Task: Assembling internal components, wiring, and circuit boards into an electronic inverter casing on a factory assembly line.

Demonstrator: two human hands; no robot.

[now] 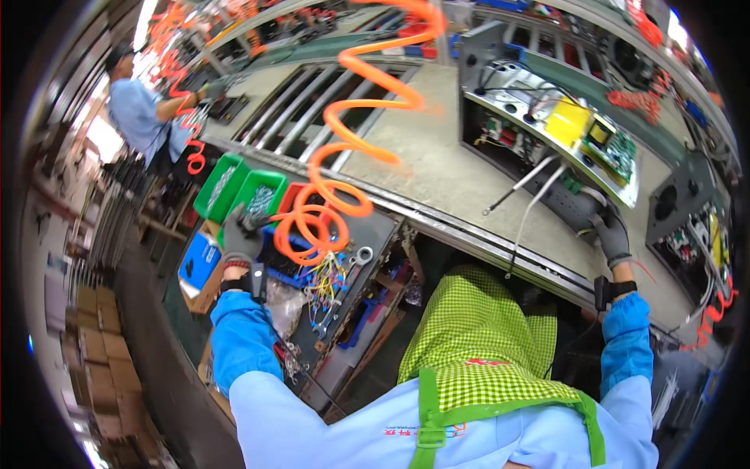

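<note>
Touching with the nearer right hand (611,234) the front-right end of a dark casing (564,205), slanting lengthwise toward the table's (437,160) back edge, leftward from bent fingers; with left hand (244,238) beside a green bin (248,186), well apart. Cannot tell whether pinching anything with either.

I found an open stretch of bench (441,152) between the hose (375,103) and the unit (539,129), broad enough for a hand to cross. The hose's lower coils hung just beside the left hand (244,234), obstructing its direct way rightward; green bins (208,213) stood just beyond it. Leads (519,186) projected from the unit toward the bench's front edge. A second unit (680,207) narrowed passage right of the right hand (611,234). Wires (324,277) and a wrench (331,314) cluttered the side surface (379,227).
</note>
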